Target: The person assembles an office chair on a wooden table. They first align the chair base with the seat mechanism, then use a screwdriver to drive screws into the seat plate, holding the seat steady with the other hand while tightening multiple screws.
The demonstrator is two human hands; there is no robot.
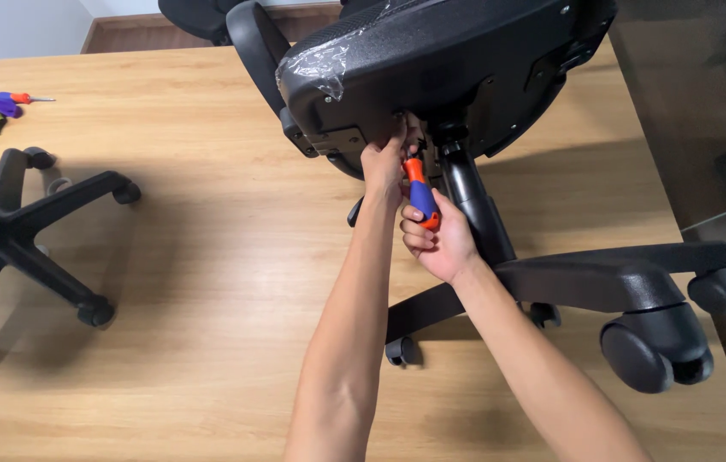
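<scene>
right hand [436, 242] clasps screwdriver [420, 193]; left hand [383, 162] touches chair seat [431, 60].

Head-worn view, steeply downward, close over the wooden floor [209, 282].

— What am I holding there?

— A screwdriver [419, 193] with an orange and blue handle, standing nearly upright, tip up against the underside of the black office chair [431, 64].

— And how does the chair lie?

— I see it tipped on its side, seat underside facing me, its gas column running down to the wheeled star base just below the screwdriver.
</scene>
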